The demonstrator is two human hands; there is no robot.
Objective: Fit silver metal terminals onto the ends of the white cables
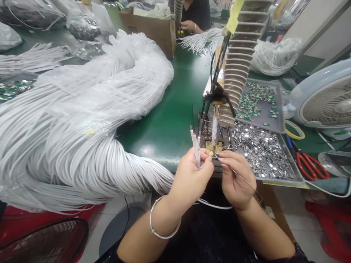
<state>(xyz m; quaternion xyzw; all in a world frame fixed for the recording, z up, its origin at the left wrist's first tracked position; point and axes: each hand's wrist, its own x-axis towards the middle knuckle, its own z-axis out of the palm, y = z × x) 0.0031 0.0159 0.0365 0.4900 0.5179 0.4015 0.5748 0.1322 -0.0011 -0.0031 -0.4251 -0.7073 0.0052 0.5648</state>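
Observation:
My left hand (193,175) is closed around white cables (196,148), whose upper ends stick up with bare reddish wire tips. A small yellow piece (211,154) shows at its fingertips; I cannot tell what it is. My right hand (238,179) pinches a thin solder wire (241,176) that trails down past the wrist. Both sets of fingertips meet just under the tip of a soldering iron (215,124), which hangs upright in a stand. A small shiny metal part (215,156) lies between the fingertips, mostly hidden.
Left lies a large bundle of white cables (90,157), partly in plastic. At right are a tray of metal shells (260,149), a tray of green-and-silver connectors (257,104), red-handled cutters (311,166) and a fan (326,98). A ribbed hose (241,58) hangs beside the iron. Another person (196,18) sits opposite.

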